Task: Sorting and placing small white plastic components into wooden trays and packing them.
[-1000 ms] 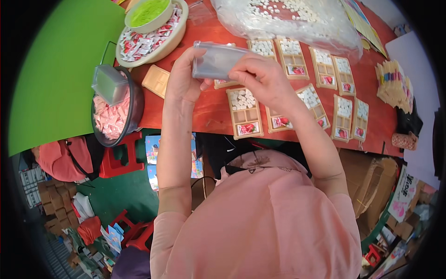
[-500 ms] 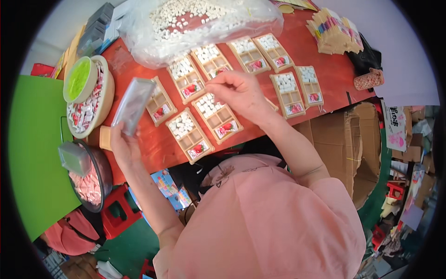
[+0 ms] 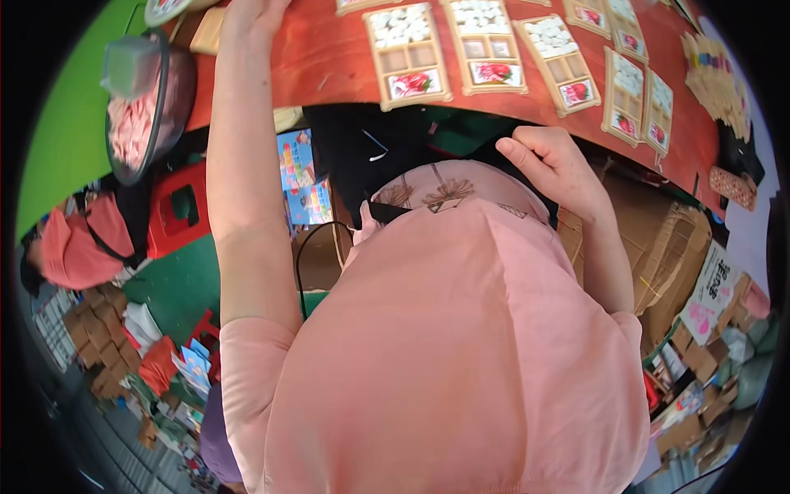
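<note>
At the top edge of the view, my left hand [image 3: 257,15] reaches over the red table, and its fingers are cut off by the edge of the picture. My right hand [image 3: 555,165] is curled into a fist just off the table's front edge, thumb on top, with nothing showing in it. Between and beyond the hands lie several light wooden compartment trays, among them a left one [image 3: 415,102], a middle one [image 3: 496,89] and a right one [image 3: 579,107]. Each holds small white pieces [image 3: 400,26] at its far end and a strawberry-printed sachet [image 3: 414,84] at its near end.
Left of my left arm stands a dark-rimmed tub [image 3: 155,123] of pink packets [image 3: 130,128], with a clear plastic box [image 3: 132,67] on top. A stack of wooden pieces [image 3: 716,72] and a patterned pouch [image 3: 732,188] lie far right. Below are a red stool [image 3: 169,222] and a cardboard box [image 3: 671,247].
The view has tilted down. My left hand has moved farther over the table, and the clear plastic packaging it held is out of sight. My right hand has drawn back from the trays.
</note>
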Tool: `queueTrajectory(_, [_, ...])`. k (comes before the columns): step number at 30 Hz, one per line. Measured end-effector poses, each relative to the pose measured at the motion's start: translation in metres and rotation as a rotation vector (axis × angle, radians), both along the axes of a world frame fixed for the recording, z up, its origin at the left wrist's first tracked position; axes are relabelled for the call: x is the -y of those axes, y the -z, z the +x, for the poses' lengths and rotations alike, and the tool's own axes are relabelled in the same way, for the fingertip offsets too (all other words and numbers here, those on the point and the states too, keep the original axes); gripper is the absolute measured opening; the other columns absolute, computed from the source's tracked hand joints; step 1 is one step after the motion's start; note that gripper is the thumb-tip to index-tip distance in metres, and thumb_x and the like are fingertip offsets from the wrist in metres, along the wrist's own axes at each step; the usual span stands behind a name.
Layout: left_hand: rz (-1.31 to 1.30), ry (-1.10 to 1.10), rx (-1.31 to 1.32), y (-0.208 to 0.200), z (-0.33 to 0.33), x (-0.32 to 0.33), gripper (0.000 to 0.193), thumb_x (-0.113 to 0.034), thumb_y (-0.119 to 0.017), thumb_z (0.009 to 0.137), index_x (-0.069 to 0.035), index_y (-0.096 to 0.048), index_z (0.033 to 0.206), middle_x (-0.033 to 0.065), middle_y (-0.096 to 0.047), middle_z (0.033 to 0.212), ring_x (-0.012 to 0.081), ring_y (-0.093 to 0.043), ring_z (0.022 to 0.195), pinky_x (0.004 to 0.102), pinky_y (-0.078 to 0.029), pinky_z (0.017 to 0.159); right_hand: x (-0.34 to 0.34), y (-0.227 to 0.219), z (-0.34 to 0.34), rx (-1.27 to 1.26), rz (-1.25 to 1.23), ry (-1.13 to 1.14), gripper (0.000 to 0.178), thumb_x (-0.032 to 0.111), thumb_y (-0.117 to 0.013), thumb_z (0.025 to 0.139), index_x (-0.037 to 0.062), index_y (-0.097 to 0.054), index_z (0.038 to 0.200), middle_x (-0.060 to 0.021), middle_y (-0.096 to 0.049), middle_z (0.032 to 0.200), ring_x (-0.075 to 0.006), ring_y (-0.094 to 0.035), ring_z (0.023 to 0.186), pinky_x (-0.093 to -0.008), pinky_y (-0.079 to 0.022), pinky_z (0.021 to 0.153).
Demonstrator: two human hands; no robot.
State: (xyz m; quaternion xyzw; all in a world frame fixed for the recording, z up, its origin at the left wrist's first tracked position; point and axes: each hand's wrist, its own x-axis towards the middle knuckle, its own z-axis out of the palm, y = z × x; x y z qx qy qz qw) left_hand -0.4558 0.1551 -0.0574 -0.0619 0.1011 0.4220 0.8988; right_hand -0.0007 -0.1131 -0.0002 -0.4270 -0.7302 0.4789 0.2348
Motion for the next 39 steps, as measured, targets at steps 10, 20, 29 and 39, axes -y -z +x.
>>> queueTrajectory(10, [0.44,-0.802,-1.302,0.004,0.044,0.169,0.074,-0.01,-0.062,0.099,0.0,-0.021,0.159,0.0149,-0.06,0.125,0.0247,-0.069,0.098,0.0376,-0.061,0.075,-0.014,0.14,-0.029,0.32,-0.092,-0.082,0.028,0.028,-0.063,0.102,0.007,-0.061,0.121,-0.0187,-0.071,0.101,-0.0337,-0.07,0.096,-0.0417,-0.054,0.085])
queueTrajectory(20, [-0.023,-1.273,-1.224,0.028,0.164,0.275,0.02,0.012,-0.042,0.09,-0.003,-0.055,0.092,0.011,-0.063,0.083,0.0192,-0.065,0.062,0.0319,-0.055,0.057,-0.051,0.166,-0.092,0.399,-0.079,-0.194,0.037,0.014,-0.063,0.1,0.0092,-0.055,0.136,-0.0171,-0.07,0.104,-0.036,-0.07,0.097,-0.0445,-0.054,0.087])
queueTrajectory(29, [0.391,-0.141,-2.417,0.158,0.151,0.225,0.032,-0.011,-0.062,0.087,-0.004,-0.072,0.116,0.0223,-0.051,0.144,0.0463,-0.043,0.138,0.0521,-0.038,0.113,-0.06,0.157,-0.155,0.526,0.324,-0.236,0.03,0.011,-0.055,0.1,0.0113,-0.053,0.13,-0.023,-0.071,0.106,-0.0461,-0.067,0.098,-0.0545,-0.053,0.085])
queueTrajectory(39, [1.052,0.916,-2.303,0.122,0.201,0.266,0.038,-0.016,-0.064,0.088,-0.001,-0.072,0.122,0.0165,-0.071,0.128,0.0321,-0.066,0.12,0.0453,-0.05,0.097,-0.051,0.151,-0.115,0.968,0.635,-0.473,0.052,0.005,-0.061,0.089,0.0187,-0.057,0.139,-0.0164,-0.067,0.11,-0.0376,-0.071,0.095,-0.0478,-0.058,0.081])
